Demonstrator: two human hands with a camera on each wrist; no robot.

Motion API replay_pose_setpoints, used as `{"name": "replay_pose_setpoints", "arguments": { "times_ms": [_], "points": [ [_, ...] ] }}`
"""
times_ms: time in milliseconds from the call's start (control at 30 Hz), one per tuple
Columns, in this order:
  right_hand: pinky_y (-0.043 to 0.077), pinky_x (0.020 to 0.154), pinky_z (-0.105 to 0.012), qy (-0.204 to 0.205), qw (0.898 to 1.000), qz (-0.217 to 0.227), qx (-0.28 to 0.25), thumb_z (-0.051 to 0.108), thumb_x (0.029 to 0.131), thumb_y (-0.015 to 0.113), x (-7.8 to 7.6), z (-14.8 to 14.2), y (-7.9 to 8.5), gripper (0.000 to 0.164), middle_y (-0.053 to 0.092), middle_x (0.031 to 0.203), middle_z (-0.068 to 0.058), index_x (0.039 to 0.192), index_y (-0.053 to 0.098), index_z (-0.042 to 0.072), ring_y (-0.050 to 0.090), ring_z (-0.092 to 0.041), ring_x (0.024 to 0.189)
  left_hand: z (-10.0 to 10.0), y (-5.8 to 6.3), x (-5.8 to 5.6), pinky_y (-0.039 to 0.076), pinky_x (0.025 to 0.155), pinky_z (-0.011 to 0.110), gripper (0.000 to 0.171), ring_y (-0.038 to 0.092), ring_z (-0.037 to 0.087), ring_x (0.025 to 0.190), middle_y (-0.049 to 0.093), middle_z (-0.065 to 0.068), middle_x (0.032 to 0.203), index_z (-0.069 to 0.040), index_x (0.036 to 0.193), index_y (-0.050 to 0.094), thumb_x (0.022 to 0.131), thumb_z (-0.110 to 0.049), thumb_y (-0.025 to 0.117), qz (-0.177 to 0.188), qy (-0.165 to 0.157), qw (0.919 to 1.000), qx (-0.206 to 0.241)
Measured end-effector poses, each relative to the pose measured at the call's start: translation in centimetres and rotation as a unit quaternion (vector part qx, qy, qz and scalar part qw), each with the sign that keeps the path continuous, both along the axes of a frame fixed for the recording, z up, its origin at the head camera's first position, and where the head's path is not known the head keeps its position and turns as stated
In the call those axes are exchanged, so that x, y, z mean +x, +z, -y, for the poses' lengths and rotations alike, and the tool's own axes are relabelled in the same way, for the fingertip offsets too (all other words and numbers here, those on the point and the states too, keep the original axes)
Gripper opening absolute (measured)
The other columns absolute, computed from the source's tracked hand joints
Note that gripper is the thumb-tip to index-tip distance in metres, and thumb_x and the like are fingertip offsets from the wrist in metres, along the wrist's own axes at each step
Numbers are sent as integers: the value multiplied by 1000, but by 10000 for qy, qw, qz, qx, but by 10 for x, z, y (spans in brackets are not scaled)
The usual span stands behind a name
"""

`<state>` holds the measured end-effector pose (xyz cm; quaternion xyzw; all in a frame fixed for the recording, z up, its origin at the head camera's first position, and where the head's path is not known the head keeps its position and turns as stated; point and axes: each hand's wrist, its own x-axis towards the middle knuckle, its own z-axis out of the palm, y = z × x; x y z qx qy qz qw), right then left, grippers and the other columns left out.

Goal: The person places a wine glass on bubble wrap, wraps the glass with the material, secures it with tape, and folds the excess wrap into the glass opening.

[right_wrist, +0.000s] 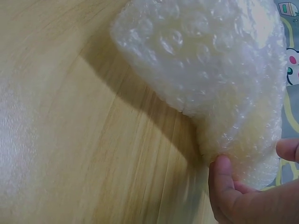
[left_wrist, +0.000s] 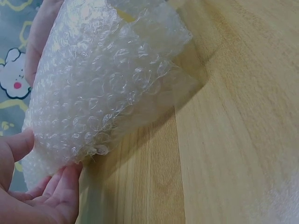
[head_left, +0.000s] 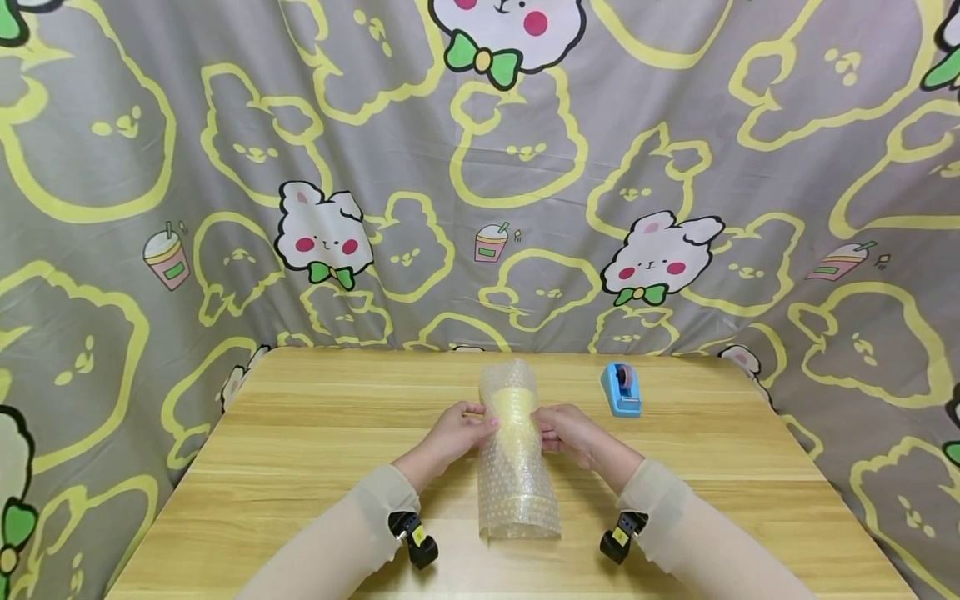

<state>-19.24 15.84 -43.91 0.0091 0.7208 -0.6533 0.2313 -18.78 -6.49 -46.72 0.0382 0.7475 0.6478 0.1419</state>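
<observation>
A roll of clear bubble wrap (head_left: 517, 487) lies lengthwise on the table, wound round a pale yellow object (head_left: 514, 417) whose kind is blurred by the bubbles. My left hand (head_left: 457, 433) grips the roll's left side, thumb on the upper surface and fingers curled low at its edge. From the opposite side my right hand (head_left: 573, 435) holds it, fingertips tucked along the lower edge. In the left wrist view a loose flap of the bubble wrap (left_wrist: 93, 79) stands out over the wood. The right wrist view shows the wrap (right_wrist: 205, 56) wider at one end and narrower by the fingers.
A blue tape dispenser (head_left: 622, 390) with a roll of tape stands at the table's back right. Behind the wooden table (head_left: 322, 467) hangs a grey curtain (head_left: 405, 158) with cartoon animal prints, also round both sides. Each wrist wears a small black camera (head_left: 412, 538).
</observation>
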Motion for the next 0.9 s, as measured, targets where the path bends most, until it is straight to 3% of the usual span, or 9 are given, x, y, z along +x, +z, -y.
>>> {"name": "replay_pose_setpoints", "arguments": {
  "times_ms": [200,400,900],
  "points": [
    [56,75,-24,-55,10000,33,-32,14,96,53,0,0,-2,39,64,86,-3,120,54,-17,62,-10,76,1,4,1,58,84,38,52,69,22,87,67,20,104,14,129,50,96,-20,70,30,-70,9999,-95],
    [56,74,-24,-101,9999,103,-48,13,95,54,-1,-1,-3,36,63,87,-4,116,55,-15,61,-11,76,1,7,2,58,88,36,46,67,24,99,66,22,113,17,125,54,96,-16,70,161,-3,9998,101],
    [56,75,-24,-94,9998,143,-28,12,97,54,-2,-4,-5,37,62,89,-6,120,53,-18,60,-13,79,4,-1,-2,57,87,31,33,65,14,90,65,17,112,13,116,61,95,-11,70,437,130,9984,327]
  ]
}}
